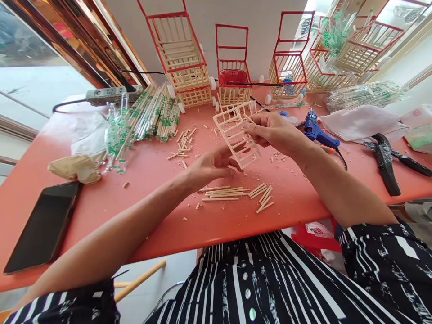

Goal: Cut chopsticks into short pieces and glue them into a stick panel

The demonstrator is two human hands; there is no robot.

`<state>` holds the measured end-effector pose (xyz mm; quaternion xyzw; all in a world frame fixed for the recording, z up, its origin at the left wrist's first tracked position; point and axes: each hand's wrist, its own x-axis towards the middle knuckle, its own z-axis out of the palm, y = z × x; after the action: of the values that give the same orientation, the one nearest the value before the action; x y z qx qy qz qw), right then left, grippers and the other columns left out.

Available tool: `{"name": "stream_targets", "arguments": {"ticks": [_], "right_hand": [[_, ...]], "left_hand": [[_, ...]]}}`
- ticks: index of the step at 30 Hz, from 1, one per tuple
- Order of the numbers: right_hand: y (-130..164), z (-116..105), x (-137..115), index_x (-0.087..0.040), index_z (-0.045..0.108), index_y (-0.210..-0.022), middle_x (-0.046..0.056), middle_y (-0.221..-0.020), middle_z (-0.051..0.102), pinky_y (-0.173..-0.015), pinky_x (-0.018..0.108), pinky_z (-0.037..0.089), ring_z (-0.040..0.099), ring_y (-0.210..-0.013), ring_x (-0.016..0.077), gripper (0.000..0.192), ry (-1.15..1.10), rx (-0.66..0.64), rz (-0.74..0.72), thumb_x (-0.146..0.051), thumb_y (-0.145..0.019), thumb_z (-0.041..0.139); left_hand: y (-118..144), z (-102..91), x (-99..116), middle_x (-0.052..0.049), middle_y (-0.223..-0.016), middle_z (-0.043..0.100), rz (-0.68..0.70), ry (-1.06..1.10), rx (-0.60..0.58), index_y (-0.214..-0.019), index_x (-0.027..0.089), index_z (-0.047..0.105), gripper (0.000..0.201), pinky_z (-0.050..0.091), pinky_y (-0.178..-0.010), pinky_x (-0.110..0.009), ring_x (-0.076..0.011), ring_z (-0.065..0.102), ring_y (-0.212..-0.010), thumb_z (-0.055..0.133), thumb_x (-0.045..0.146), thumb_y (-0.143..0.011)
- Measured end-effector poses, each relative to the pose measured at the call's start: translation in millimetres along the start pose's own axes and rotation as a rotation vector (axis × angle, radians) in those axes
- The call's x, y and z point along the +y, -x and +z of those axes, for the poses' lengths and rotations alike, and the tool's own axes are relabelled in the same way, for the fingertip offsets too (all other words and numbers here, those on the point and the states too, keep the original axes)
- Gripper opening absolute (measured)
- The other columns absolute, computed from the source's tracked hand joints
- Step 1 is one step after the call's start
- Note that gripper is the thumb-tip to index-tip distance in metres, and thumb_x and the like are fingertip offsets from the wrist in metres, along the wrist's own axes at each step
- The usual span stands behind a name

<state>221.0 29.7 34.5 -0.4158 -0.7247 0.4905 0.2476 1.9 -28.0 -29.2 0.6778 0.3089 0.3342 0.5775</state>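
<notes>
Pale lattice frame of thin wooden sticks (236, 135), up between my right hand (270, 128), pinching its upper side, and my left hand (218, 163), curved at its lower end; whether that one's gripping, I can't tell. Light pressure now, sparing slender joints.

A black shirt (224, 281), unevenly striped and blotched in white, with shiny round buttons (248, 294) down the front and elbow-length sleeves (378, 265) to match.
</notes>
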Motion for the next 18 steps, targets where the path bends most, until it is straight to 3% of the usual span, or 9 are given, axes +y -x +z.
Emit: {"name": "stream_targets", "arguments": {"ticks": [2,5,8,15,18], "right_hand": [[1,5,-2,-0.023,0.043,-0.075,-0.006,-0.061,0.037,-0.050,0.029,0.022,0.028,-0.055,0.0093,0.049,-0.045,0.004,0.006,-0.057,-0.102,0.064],[0,8,-2,-0.022,0.044,-0.073,-0.006,-0.060,0.040,-0.048,0.027,0.020,0.030,-0.054,0.0081,0.050,-0.118,0.008,0.009,-0.056,-0.099,0.069],[-1,7,-1,-0.021,0.047,-0.073,-0.005,-0.061,0.043,-0.046,0.026,0.020,0.030,-0.053,0.0069,0.049,-0.167,0.037,-0.003,-0.054,-0.098,0.072],[-2,-2,2,-0.020,0.048,-0.072,-0.007,-0.059,0.042,-0.044,0.024,0.019,0.029,-0.051,0.0055,0.048,-0.192,0.066,-0.033,-0.050,-0.099,0.074],[-3,-3,3,-0.020,0.048,-0.073,-0.008,-0.058,0.039,-0.044,0.024,0.018,0.029,-0.051,0.0054,0.045,-0.209,0.056,-0.026,-0.045,-0.100,0.073]], "left_hand": [[1,6.0,3,-0.018,-0.145,0.068,-0.032,0.080,-0.033,-0.146,0.026,0.063,0.064,0.062,-0.084,-0.042,-0.0275,0.076,-0.102,0.080,0.041,-0.086],[3,10.9,10,-0.015,-0.108,0.081,-0.101,0.126,-0.022,-0.123,0.017,0.076,0.047,0.061,-0.078,-0.037,-0.0236,0.075,-0.087,0.083,0.043,-0.085],[3,9.6,15,-0.008,-0.076,0.076,-0.137,0.076,0.039,-0.092,0.014,0.079,0.035,0.058,-0.073,-0.031,-0.0179,0.069,-0.072,0.081,0.048,-0.087],[0,-11.3,17,-0.002,-0.063,0.068,-0.128,-0.014,0.231,-0.069,0.016,0.073,0.028,0.050,-0.062,-0.026,-0.0118,0.058,-0.058,0.084,0.039,-0.081],[0,-17.2,13,-0.002,-0.064,0.069,-0.137,0.022,0.322,-0.070,0.016,0.073,0.026,0.048,-0.061,-0.025,-0.0109,0.057,-0.057,0.084,0.038,-0.080]]}}
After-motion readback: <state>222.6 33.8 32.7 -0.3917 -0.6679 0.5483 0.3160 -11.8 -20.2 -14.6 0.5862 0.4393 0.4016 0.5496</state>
